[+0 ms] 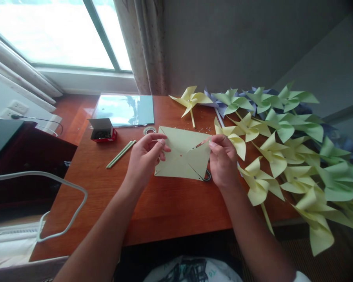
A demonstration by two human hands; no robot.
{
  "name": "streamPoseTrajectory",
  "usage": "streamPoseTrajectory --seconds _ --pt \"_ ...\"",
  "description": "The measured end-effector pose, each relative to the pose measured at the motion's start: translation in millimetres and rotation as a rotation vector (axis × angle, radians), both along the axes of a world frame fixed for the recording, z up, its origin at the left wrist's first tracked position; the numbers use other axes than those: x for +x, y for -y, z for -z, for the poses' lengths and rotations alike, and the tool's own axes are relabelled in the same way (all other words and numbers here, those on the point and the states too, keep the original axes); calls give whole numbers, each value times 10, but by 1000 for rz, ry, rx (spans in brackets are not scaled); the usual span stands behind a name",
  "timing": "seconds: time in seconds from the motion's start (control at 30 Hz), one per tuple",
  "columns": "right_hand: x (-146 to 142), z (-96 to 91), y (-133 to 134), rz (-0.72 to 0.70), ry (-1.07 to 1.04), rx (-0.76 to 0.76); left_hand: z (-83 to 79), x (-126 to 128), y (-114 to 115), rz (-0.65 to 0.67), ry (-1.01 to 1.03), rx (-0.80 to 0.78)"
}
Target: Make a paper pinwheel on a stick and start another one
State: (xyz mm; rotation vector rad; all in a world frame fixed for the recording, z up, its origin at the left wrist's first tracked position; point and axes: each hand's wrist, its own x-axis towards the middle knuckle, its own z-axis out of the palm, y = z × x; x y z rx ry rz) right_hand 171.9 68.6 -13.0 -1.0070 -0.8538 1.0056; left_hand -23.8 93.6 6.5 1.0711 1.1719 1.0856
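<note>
Both of my hands hold a pale yellow paper square [181, 156] with diagonal cuts, just above the wooden table [164, 207]. My left hand [145, 158] pinches its left edge with closed fingers. My right hand [223, 158] pinches a cut flap at its right side. A small red dot marks the paper's centre. Part of a pair of scissors [207, 176] shows under the paper's lower right corner.
A heap of finished yellow, green and blue paper pinwheels [282, 145] covers the table's right side. Two pale green sticks [121, 153], a small red box of pins [102, 130], a roll of tape [150, 130] and a glossy folder [125, 110] lie at the left and back.
</note>
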Motion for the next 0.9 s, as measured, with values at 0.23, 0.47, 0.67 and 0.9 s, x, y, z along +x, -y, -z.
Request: streamPoseTrajectory --seconds 0.23,0.47,0.67,0.9 --pt "-32 -55 38 -44 -33 3 13 13 -14 27 64 -91" --pt "-47 -76 50 -110 -99 -59 63 24 -29 -75 41 8" --pt "-55 -83 69 -210 -134 -99 64 5 -24 -87 102 80" --pt "38 -84 46 -190 -184 -127 73 -11 -33 -105 81 91"
